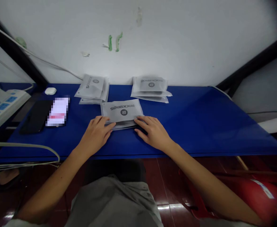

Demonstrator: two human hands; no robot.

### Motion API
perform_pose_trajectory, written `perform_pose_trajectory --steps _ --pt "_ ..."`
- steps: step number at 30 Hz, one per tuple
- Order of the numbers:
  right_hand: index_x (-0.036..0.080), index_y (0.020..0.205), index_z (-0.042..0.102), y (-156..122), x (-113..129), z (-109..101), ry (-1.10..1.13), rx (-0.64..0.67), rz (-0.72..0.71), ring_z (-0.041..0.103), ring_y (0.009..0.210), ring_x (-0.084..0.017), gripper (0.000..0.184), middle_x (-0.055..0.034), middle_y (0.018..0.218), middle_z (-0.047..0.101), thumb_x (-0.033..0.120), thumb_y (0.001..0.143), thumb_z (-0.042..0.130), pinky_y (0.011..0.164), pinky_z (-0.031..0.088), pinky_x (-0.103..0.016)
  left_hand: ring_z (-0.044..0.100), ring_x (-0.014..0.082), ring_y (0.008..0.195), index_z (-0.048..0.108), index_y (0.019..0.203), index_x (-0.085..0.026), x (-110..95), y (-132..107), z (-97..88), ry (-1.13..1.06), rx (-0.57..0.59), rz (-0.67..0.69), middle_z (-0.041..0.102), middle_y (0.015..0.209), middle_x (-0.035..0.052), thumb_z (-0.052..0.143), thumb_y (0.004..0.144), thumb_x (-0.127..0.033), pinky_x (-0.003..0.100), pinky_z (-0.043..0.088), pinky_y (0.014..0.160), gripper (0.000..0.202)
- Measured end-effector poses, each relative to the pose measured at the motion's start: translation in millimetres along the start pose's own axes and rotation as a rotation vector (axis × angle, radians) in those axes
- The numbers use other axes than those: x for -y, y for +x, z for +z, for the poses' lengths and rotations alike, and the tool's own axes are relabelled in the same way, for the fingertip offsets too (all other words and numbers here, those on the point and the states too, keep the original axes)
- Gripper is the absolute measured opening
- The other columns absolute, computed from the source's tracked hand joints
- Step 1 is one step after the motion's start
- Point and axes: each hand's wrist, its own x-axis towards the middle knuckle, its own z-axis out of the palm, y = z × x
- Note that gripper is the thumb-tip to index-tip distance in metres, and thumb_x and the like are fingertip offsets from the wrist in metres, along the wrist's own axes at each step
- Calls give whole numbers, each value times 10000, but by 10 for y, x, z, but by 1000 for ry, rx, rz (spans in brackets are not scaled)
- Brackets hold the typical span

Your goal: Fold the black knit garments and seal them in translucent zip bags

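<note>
Between my two hands lies a small stack of frosted plastic zip pouches (121, 108) printed ROCKBROS, with dark contents showing near the front edge. My left hand (96, 132) holds the stack's left front corner, fingers bent over it and the thumb side at the front edge. At the right front corner, my right hand (154, 130) grips with its fingers on the top pouch and the thumb lower, by the front edge. Another stack of ROCKBROS pouches (93, 86) sits behind on the left. A third pouch stack (150, 85) lies behind on the right, against the wall.
On the blue table (200, 126), a black phone (36, 116), a device with a lit, pixelated screen (58, 112) and a white earbud case (50, 91) lie left. A power strip (6, 107) and loose cables (22, 145) are farther left. A red stool-like object (254, 195) stands below right.
</note>
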Motion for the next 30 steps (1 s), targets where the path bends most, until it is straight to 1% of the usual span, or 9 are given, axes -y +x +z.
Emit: perform_pose_trajectory --steps 2,9,11,13,17,22,24,26,30 --pt "163 1221 593 -25 -30 30 22 41 17 589 1075 -277 334 -147 1213 626 283 925 498 862 497 -456 522 292 1053 635 1160 -188 15 -32 -9 4 26 -14 610 1146 141 489 877 -107 446 492 820 329" --pt "150 1207 616 -41 -30 52 13 53 33 606 1008 -265 324 -138 1146 644 252 925 490 816 500 -430 549 267 989 573 1240 -177 52 -90 44 53 93 -7 610 1141 129 446 815 -3 406 507 779 477" --pt "149 1184 628 -33 -29 56 4 41 27 612 977 -258 309 -134 1115 654 249 925 492 811 494 -424 560 268 965 578 1230 -166 41 -87 59 76 86 -4 623 1116 128 459 829 -24 396 509 750 442" --pt "148 1136 648 -18 -23 67 8 4 27 619 934 -243 280 -124 1070 670 251 930 488 794 490 -406 569 266 944 591 1203 -161 22 -70 69 86 59 -9 638 1081 122 476 869 -86 389 507 733 361" --pt "147 1045 669 24 -5 88 8 -57 18 622 856 -220 238 -103 984 694 251 937 484 741 476 -368 578 241 889 618 1131 -166 -11 -19 64 65 5 -22 652 1017 106 468 923 -186 369 505 737 258" --pt "144 1058 652 36 -37 76 -10 15 36 618 858 -231 220 -109 1010 683 254 910 532 732 474 -370 564 288 1007 602 1171 -160 33 -45 18 69 22 -69 628 1102 139 493 898 -166 413 513 763 293" --pt "157 1073 645 22 -60 65 -6 49 74 618 874 -242 223 -114 1034 677 253 905 532 735 478 -379 581 275 971 598 1182 -164 68 -77 21 82 43 -91 629 1099 131 469 889 -121 405 521 746 323" --pt "168 1085 638 6 -77 49 6 67 103 618 897 -253 229 -120 1060 669 252 903 527 747 481 -391 598 245 906 602 1172 -162 95 -100 40 81 42 -93 641 1072 112 444 882 -86 370 528 715 339" --pt "173 1104 619 -11 -88 -5 29 62 104 611 922 -262 248 -124 1077 659 267 883 561 765 483 -404 610 207 828 636 1089 -164 97 -104 68 72 -47 -57 671 987 76 435 902 -103 316 527 657 281"
